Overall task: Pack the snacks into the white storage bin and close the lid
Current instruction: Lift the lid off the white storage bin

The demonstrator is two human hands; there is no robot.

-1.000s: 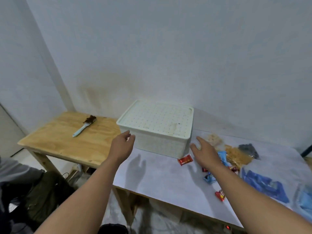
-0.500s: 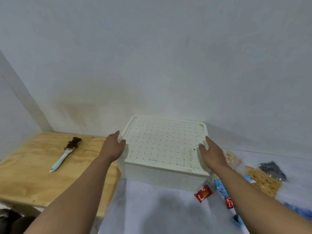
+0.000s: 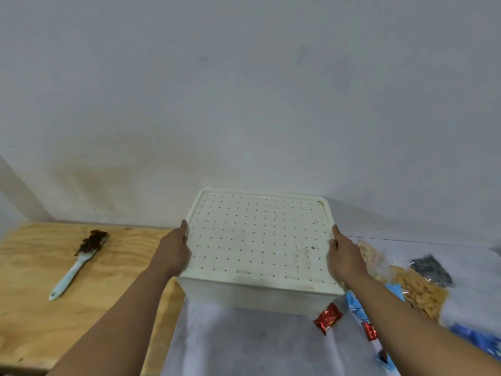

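White plastic fills the middle of the view: the storage bin [image 3: 254, 294] sits where the white-covered table [image 3: 244, 343] meets the plywood table [image 3: 35, 270], close to the wall [image 3: 244, 90], with its perforated lid [image 3: 257, 237] still seated on top. The lid's long axis runs left to right across the person, so its two short edges face the two hands. The left hand [image 3: 173, 252] grips the left short edge, thumb on top and fingers curled under the rim out of sight; the right hand [image 3: 343, 256] mirrors it on the right short edge, thumb [image 3: 336, 233] up along the rim. Both hands are closed on the lid, about equally far along it, so neither is nearer. My judgement: the next move is a straight, level lift to take the lid off, since the packing cannot start until the bin is open.

Right of the bin lie the snacks: a bag of tan crackers [image 3: 417, 293], a pale snack bag [image 3: 372, 256], a dark packet [image 3: 431, 270], blue packets [image 3: 357, 308] and small red sachets [image 3: 327, 318], the nearest red one just beside the bin's front right corner. On the plywood, well to the left, rests a brush [image 3: 78, 261] with a pale blue handle. Nothing stands above the lid; the plywood offers free room to set it down.
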